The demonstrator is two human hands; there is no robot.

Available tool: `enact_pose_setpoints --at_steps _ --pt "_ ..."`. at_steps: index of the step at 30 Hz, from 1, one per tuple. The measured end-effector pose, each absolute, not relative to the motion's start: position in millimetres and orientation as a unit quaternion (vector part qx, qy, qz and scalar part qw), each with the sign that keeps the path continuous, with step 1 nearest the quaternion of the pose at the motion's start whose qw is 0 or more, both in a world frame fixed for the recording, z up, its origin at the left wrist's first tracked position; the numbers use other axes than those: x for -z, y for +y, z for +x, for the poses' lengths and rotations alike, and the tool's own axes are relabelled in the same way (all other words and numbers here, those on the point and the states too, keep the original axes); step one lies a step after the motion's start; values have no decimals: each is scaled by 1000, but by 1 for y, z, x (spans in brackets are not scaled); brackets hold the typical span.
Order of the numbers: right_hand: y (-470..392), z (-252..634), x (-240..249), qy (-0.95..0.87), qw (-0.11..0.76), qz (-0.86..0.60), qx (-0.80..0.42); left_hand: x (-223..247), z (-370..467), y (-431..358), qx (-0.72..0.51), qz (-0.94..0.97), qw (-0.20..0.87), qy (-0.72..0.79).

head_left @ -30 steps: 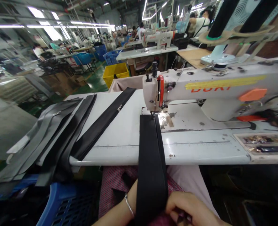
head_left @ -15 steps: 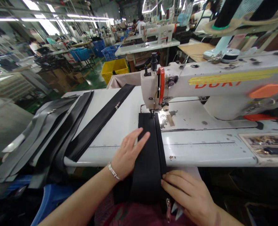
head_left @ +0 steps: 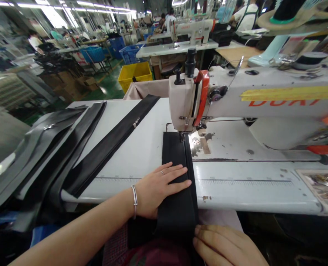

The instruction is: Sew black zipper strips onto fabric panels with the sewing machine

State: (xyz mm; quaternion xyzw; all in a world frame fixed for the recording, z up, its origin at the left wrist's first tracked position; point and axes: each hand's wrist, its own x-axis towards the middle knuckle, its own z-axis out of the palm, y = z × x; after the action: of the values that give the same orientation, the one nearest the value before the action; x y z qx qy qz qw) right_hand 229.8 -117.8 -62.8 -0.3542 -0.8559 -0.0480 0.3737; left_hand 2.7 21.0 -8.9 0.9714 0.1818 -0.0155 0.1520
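Note:
A black fabric strip with a zipper seam along its right side (head_left: 177, 212) runs from under the presser foot (head_left: 182, 136) of a white sewing machine (head_left: 179, 101) over the table's front edge. My left hand (head_left: 159, 188) lies flat on the strip, fingers stretched out and pointing right, with a ring and a bracelet on. Below the table edge, my right hand (head_left: 226, 244) has its fingers pressed together on the strip's right edge; its thumb is hidden.
Another black zipper strip (head_left: 111, 142) with a metal slider lies slantwise on the white table (head_left: 144, 155). Several dark strips (head_left: 50, 147) hang over its left edge. A parts tray (head_left: 326, 186) is at the right. Behind stand a yellow crate (head_left: 134, 75) and another machine.
My left hand has moved from the strip's left edge to lie flat across it. My right hand has shifted down along the strip's edge. The view has turned slightly.

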Motion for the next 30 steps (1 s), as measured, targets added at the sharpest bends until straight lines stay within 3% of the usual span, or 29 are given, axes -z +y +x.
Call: enact_pose_setpoints --at_steps 9,18,30 --pt "-99 252 45 -890 302 -341 19 3 6 37 21 971 164 173" --pt "-93 244 49 -865 360 -348 19 1 9 44 21 971 160 177" --pt "-87 249 45 -883 336 -328 6 2 8 58 -5 976 149 161"
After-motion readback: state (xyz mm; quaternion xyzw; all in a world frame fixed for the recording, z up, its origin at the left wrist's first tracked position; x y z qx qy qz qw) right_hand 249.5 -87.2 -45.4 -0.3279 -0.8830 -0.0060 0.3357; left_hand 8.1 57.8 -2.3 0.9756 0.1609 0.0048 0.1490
